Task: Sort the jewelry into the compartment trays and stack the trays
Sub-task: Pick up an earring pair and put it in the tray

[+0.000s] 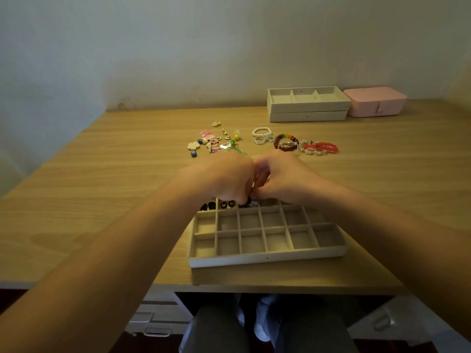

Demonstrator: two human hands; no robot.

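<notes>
A beige tray (267, 258) with many small compartments lies near the table's front edge. Its far row holds dark earrings (216, 205) at the left. My left hand (221, 178) and my right hand (283, 177) meet over that far row, fingers curled down and pinching a small dark piece (251, 203) between them. Which hand holds it I cannot tell for sure. Loose earrings and charms (216, 141) lie in a heap beyond my hands. White, dark red and bright red bead bracelets (293, 142) lie to their right.
Two stacked beige trays (308, 108) stand at the back right, the top one with three large compartments. A pink jewelry box (374, 101) sits beside them against the wall. The wooden table (102, 174) stretches wide to the left. My knees show under the front edge.
</notes>
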